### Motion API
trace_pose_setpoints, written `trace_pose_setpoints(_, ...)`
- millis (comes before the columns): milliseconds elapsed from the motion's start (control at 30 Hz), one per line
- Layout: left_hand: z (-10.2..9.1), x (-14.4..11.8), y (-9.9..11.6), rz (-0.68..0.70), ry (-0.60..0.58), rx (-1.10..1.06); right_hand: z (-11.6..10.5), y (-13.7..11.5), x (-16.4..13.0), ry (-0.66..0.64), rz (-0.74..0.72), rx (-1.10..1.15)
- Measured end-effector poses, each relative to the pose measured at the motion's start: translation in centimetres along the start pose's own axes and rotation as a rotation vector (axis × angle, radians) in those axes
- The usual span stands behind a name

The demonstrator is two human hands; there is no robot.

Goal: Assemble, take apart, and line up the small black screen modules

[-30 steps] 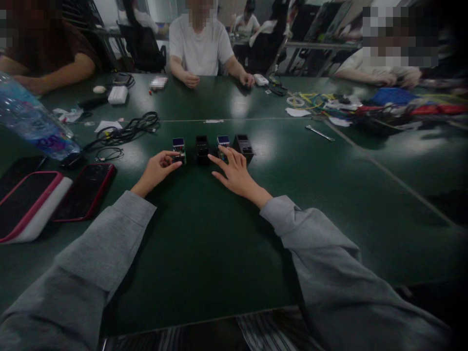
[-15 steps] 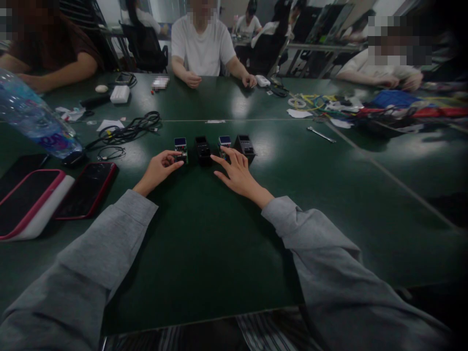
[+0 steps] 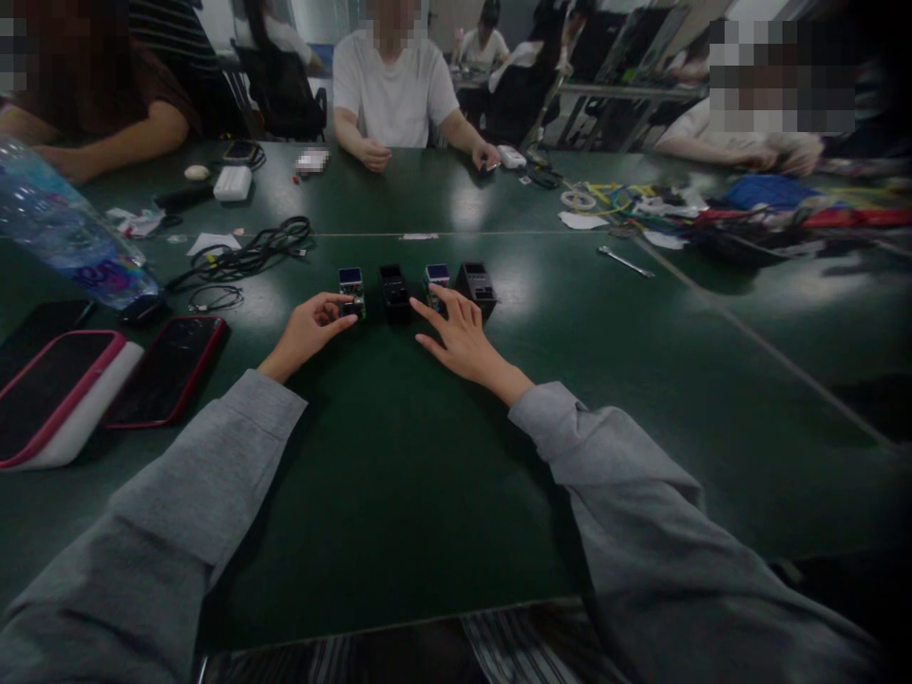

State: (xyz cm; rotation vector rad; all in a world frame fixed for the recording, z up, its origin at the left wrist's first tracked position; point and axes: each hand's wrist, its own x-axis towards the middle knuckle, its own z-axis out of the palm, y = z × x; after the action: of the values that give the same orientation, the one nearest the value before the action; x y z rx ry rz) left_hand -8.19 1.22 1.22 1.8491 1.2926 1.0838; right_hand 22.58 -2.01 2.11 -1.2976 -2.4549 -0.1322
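Dark green tabletop fills the view, with other people seated along its far edge. Four small blocks stand in a short row running left to right, just beyond both hands: a blue-topped module, a black module, a second blue-topped module and a black housing. The left hand has thumb and forefinger closed narrowly on the near face of the leftmost one (whether it truly grips or only touches is hard to tell). The right hand lies spread, fingers wide, its tips against the second blue-topped module and holding nothing. The black module sits in the gap between the hands, about equally near each. Farther left lie a coil of black cable, a red-cased phone and a water bottle; off to the right, a small wrench.
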Motion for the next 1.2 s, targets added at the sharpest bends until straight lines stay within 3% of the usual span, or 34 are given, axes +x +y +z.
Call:
trace_pose_setpoints(933,0.01,-0.18,0.69,-0.014,0.009,0.003,-0.23,-0.24,-0.07,0.002,0.013,0.000)
trace_pose_setpoints(1200,0.13,-0.08,0.54,0.014,0.035,0.009,-0.09,-0.06,0.00,0.106,0.067,0.008)
